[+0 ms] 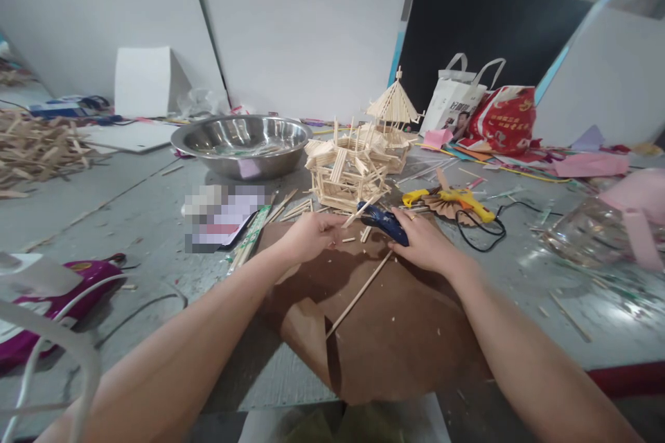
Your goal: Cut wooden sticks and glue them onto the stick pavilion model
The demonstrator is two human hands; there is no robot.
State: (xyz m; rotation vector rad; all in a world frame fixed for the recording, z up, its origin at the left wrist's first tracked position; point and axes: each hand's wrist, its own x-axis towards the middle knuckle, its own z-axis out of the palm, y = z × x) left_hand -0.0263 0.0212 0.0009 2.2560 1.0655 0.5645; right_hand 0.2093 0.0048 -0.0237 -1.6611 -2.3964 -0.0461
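Just right of the frame's centre, a dark blue hand tool (pixel 385 221) slopes down rightward, its left end at a thin, pale wooden stick (pixel 356 214) slanting up rightward.

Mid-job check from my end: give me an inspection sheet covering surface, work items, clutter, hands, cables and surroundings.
Surface: grey table; brown paper on it, one edge curled up, with wood bits scattered on top.
Work items: open-topped stick model beyond the paper; pagoda-roofed stick model behind it.
Hands: left hand holds a thin wooden stick; right hand grips a dark blue hand tool, exact type unclear.
Clutter: stick pile at far left, steel basin, yellow glue gun.
Cables: black cable looped beside the glue gun; white cable at near left.
Surroundings: white panel and black panel behind; red bag at back right.
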